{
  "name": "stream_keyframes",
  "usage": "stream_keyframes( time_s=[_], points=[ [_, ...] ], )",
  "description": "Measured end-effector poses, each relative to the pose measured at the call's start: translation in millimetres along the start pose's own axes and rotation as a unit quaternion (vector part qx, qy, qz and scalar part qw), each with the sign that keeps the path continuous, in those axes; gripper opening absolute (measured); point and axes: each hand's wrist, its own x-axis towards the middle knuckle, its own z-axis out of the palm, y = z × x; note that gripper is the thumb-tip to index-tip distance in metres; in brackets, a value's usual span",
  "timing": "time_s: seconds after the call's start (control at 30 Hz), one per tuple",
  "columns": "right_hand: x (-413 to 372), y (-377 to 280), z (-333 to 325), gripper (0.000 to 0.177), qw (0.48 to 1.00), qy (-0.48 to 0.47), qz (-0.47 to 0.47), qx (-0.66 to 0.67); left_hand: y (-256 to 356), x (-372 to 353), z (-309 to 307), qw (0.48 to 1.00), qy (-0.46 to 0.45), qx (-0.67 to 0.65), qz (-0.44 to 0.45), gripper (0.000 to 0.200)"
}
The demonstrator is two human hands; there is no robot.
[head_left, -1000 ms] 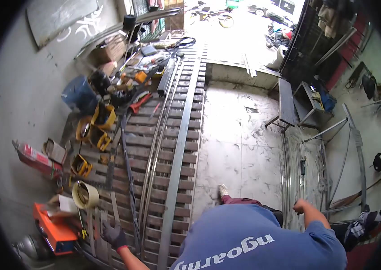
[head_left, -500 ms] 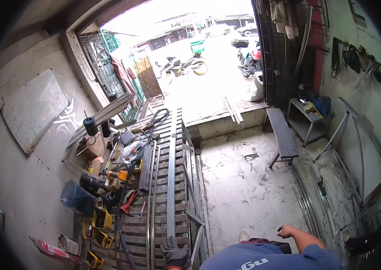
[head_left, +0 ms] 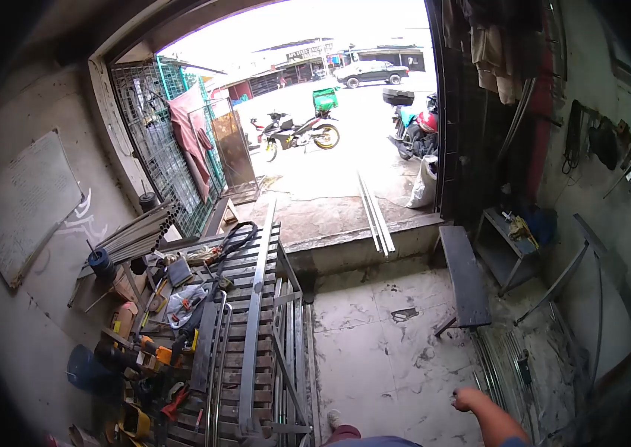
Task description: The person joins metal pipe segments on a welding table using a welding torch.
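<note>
My right hand (head_left: pixel 465 400), bare, hangs over the tiled floor at the lower right. Its fingers are curled together; whether something small is in them I cannot make out. My left hand lies outside the view, below the bottom edge. A long grey metal tube (head_left: pixel 253 316) runs lengthwise along the slatted metal workbench (head_left: pixel 237 343), its far end reaching toward the doorway. Beside it on the left lie thin shiny pipes (head_left: pixel 218 365) and a short dark metal bar (head_left: pixel 202 346).
Tools and a plastic bag (head_left: pixel 185 305) crowd the bench's left side. A low bench (head_left: pixel 464 276) and a small metal table (head_left: pixel 508 242) stand right. Long rods (head_left: pixel 490 365) lie on the floor. White bars (head_left: pixel 375 212) cross the doorway step. Motorcycles (head_left: pixel 300 134) are parked outside.
The view has tilted up and turned slightly right. My gloved left hand, earlier at the tube's near end, has left the view. My right hand stays over the floor, curled.
</note>
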Motion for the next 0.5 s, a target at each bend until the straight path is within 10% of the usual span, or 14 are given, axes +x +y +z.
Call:
stream_keyframes(
  time_s=[0.5],
  points=[
    [162, -20, -120, 0.057, 0.988, -0.068, 0.095, 0.1, 164, 398, -108, 0.985, 0.136, 0.008, 0.108, 0.098]
  ],
)
